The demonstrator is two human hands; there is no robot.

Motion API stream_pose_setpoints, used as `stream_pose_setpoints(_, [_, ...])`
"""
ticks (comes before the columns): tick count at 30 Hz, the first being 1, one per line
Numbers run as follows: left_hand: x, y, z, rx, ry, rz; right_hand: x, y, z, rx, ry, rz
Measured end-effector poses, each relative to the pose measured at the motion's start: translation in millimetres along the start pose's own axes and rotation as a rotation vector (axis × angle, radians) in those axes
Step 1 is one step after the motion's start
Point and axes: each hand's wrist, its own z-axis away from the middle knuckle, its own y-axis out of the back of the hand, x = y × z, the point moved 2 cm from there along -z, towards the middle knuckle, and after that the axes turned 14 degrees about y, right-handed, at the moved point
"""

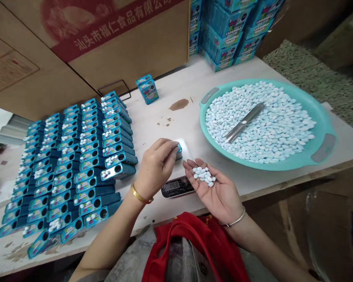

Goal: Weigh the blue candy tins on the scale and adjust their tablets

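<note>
My left hand (157, 166) has its fingers pinched together over a small blue candy box (179, 150), which is mostly hidden behind them. What lies between the fingertips, if anything, is hidden. That box stands on the white plate (186, 148) of a small digital scale (178, 187) with a lit display. To the right, my right hand (219, 192) is cupped palm up and holds a small heap of pale blue and white candies (204, 175). Its fingertips are close to the plate's edge.
A turquoise basin (238, 158) of loose candies, with a metal scoop (244, 123) on top, stands right. Rows of blue boxes (86, 152) fill the left, some with candies on top. Two boxes (148, 90) stand behind. Wrapped stacks (223, 39) and a large carton (129, 47) border the back.
</note>
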Motion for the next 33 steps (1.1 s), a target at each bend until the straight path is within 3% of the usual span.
stream_pose_setpoints(3, [11.3, -13.6, 20.0, -0.115, -0.068, -0.005, -2.1, 6.1, 1.6, 0.001, -0.003, 0.026])
stream_pose_setpoints(7, [28.0, -52.1, 52.9, -0.292, -0.151, -0.150, -6.6, 28.9, 9.0, 0.046, -0.025, 0.086])
stream_pose_setpoints(11, [36.5, -86.6, 75.1, -0.378, -0.176, -0.257, -14.8, 63.2, 19.1, 0.130, -0.034, 0.173])
stream_pose_setpoints(15, [37.3, -99.6, 86.0, -0.404, -0.239, -0.248, -18.1, 83.3, 25.4, 0.147, -0.051, 0.203])
stream_pose_setpoints(26, [25.6, -86.9, 85.9, -0.404, -0.132, -0.110, -6.8, 69.8, 22.0, 0.181, -0.089, 0.133])
stream_pose_setpoints(30, [21.4, -60.9, 66.9, -0.323, -0.109, 0.094, -4.0, 56.5, 18.0, 0.086, -0.068, 0.093])
stream_pose_setpoints(33, [16.1, -30.2, 37.3, -0.117, -0.081, 0.149, -1.9, 41.1, 15.5, 0.009, -0.047, 0.107])
